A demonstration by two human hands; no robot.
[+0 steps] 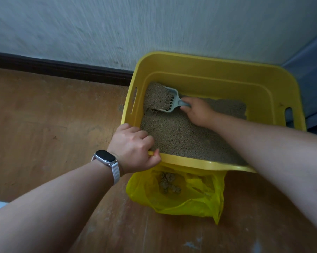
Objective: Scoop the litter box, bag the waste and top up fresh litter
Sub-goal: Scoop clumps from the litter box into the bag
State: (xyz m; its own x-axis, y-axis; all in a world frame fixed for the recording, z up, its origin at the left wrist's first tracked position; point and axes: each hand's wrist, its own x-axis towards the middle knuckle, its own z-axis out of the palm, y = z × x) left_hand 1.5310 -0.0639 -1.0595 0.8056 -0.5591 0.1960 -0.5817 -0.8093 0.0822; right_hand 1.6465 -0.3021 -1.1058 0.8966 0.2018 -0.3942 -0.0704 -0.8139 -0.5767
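A yellow plastic litter box (217, 70) stands on the wooden floor against the wall, holding grey-brown litter (183, 136). My right hand (199, 111) grips the handle of a pale grey slotted scoop (172, 102), whose blade is heaped with litter at the box's far left corner. My left hand (134, 147) grips the near left corner of the box's rim, thumb curled under the edge. A yellow plastic bag (188, 196) lies open on the floor just in front of the box, with several clumps of waste (167, 183) inside.
A white textured wall (154, 24) with a dark skirting board (53, 67) runs behind the box. A blue-grey surface (311, 75) stands at the right. The wooden floor (44, 115) stretches to the left. A smartwatch is on my left wrist.
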